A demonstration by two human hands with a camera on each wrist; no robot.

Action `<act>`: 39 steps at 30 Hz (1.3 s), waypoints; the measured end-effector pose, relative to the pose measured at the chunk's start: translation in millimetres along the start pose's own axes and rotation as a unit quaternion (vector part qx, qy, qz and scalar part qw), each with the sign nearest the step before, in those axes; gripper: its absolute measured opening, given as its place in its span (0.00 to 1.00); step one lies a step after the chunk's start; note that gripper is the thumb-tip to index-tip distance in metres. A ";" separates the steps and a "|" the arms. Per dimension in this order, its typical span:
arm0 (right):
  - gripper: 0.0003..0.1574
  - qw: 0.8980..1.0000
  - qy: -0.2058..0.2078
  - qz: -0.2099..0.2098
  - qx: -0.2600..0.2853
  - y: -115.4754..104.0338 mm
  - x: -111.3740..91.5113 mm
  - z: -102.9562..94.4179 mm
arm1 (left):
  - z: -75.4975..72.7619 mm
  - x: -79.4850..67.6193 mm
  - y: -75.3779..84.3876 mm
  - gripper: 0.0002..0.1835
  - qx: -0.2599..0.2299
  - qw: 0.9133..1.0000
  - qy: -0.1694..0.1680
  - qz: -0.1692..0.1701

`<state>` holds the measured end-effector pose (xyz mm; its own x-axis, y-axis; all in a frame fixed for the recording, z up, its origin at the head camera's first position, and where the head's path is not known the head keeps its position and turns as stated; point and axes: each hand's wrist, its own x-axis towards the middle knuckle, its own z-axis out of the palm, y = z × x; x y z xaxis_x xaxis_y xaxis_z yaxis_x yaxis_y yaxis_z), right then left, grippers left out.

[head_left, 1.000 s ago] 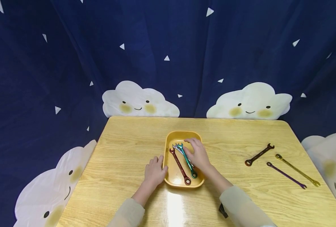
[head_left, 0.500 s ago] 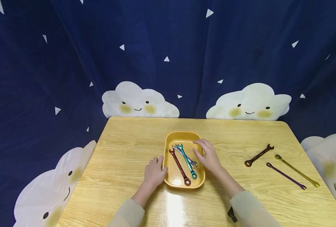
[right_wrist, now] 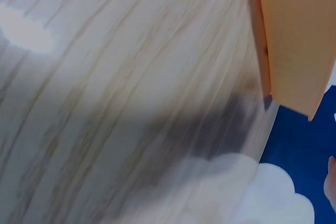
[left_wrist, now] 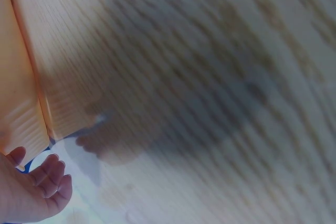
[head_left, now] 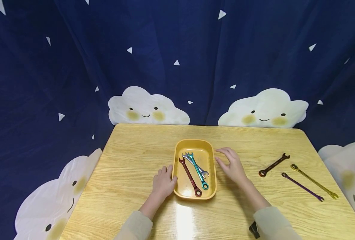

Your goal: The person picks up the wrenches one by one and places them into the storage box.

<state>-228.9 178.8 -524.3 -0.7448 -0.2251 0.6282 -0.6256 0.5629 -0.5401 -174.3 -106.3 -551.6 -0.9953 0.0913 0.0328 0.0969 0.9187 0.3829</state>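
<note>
A yellow plastic tray (head_left: 181, 189) sits mid-table, with three combination wrenches lying in it. The dark red wrench (head_left: 190, 175) is on the left; the teal wrench (head_left: 198, 170) crosses over a silver wrench (head_left: 205, 174). My left hand (head_left: 163, 183) rests at the tray's left side, thumb by the rim; the left wrist view shows its fingers (left_wrist: 48, 174) loosely bent beside the tray wall (left_wrist: 18, 72). To the right of the tray, my right hand (head_left: 235, 169) hovers with relaxed, spread fingers and holds nothing. Only a sliver of it shows in the right wrist view.
On the right side of the wooden table (head_left: 141, 146) lie a dark reddish-brown wrench (head_left: 274, 164), a purple wrench (head_left: 302, 186) and a gold wrench (head_left: 314, 181). A dark blue curtain (head_left: 201, 63) printed with clouds hangs behind the table.
From above the tray, my right hand has moved right, out past its rim, uncovering the silver wrench. My left hand and the wrenches keep their places.
</note>
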 end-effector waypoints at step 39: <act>0.21 0.991 0.076 0.099 -0.039 56.1 -57.0 -77.7 | -1.4 0.2 0.3 0.23 0.012 1.000 -0.008 -0.001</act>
<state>-203.5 285.0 -546.9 -0.8037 0.0153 0.5948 -0.4467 0.6449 -0.6201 -174.5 -106.5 -550.2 -0.9952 0.0960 0.0172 0.0957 0.9276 0.3610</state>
